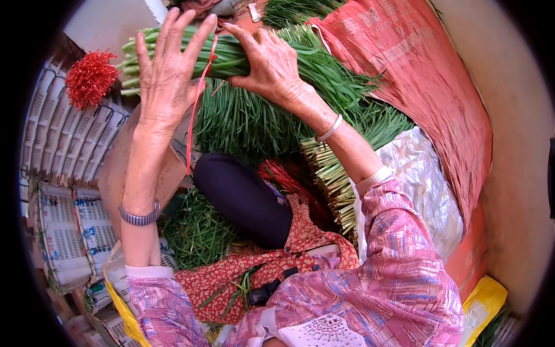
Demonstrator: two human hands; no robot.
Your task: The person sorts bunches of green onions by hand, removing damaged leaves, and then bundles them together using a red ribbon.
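A thick bundle of garlic chives [225,56] lies crosswise at the top of the view, its pale cut ends to the left and its leaves to the right. A thin red tie [199,95] goes round it, with one end hanging down. Across the bundle's near side, my left hand [167,75] has its fingers spread, close to the cut ends. My right hand [269,66] curves over the bundle just right of the tie, thumb below and fingers on top. The bundle's underside is hidden.
More chives [248,121] lie beneath the bundle, and a stack [335,179] sits by my right arm. Loose trimmings [199,228] are at my knee. A red ribbon tuft [91,80] and plastic crates [63,231] stand left; red sheeting [416,75] covers the right side.
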